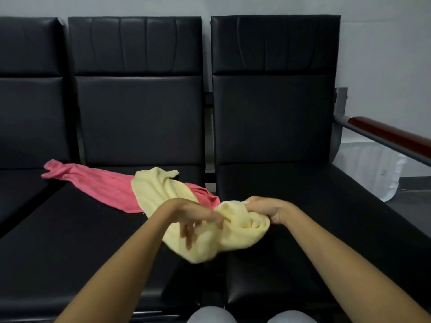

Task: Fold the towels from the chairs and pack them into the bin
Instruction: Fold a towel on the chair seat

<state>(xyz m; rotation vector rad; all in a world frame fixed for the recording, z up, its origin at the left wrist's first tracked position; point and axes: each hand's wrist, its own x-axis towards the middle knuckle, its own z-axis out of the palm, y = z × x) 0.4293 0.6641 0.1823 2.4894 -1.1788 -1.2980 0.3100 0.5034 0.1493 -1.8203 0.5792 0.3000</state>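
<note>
Row of three black padded chairs is seen against a pale wall point(384, 43).

Yellow towel point(233, 238): crumpled, unfolded, draped across the gap between the middle chair point(140, 113) and the right chair point(275, 113). Its far end is laid over the pink towel point(98, 183).

Pink towel: stretched in a loose strip across the middle seat, its far left tip reaching the left chair point(28, 113).

Right hand point(270, 209): fingers are curled round a bunched end of the yellow towel, above the right seat's near left part.

Left hand point(198, 215): held over the yellow towel's middle, fingers point(186, 231) spread downward and blurred. Whether cloth is pinched cannot be told.

Wooden armrest point(391, 136) is fixed at the right chair's far right side. A white object point(373, 173) is partly seen beyond it on the floor, its kind unclear.

Pale grey knees point(210, 315) are seen at the near edge.
</note>
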